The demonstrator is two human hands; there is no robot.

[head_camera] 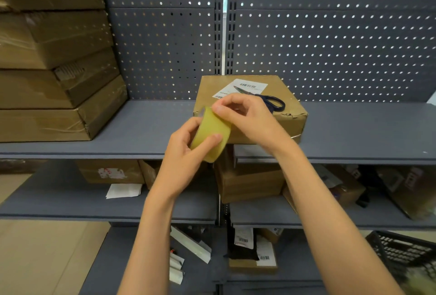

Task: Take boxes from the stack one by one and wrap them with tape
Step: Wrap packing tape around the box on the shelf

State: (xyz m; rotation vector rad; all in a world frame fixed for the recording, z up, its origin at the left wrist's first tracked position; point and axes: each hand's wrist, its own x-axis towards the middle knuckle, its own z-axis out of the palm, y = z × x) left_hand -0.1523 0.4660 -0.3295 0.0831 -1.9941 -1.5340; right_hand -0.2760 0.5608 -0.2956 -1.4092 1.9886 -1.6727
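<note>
You've got the tape roll (210,133) up in front of you, above the front edge of the top shelf (146,127), and this is the fiddly bit: finding the loose end. Your left hand (186,150) curls around the roll from below, thumb across its outer face, so it's well steadied. Your right hand (245,115) comes in from above with fingertips bunched at the roll's upper rim, seemingly picking at the tape; whether the end is actually lifted I can't tell from here.

The box (250,108) to wrap sits on the shelf right behind the roll, near the middle of the front edge, with a white label (240,88) on its lid and scissors (262,97) lying across that label. The stack of boxes (54,58) waits at the shelf's left end, against the pegboard back.

So, how to do this well: turn the roll slowly in your left hand while a nail drags over the surface until it catches the seam. Peel straight back, not sideways (clear tape loves to split into slivers). Fold nothing onto itself. Before you lay the strip down, shift those scissors off the lid, or at least clear of the tape's path, and keep them within reach for the cut.
</note>
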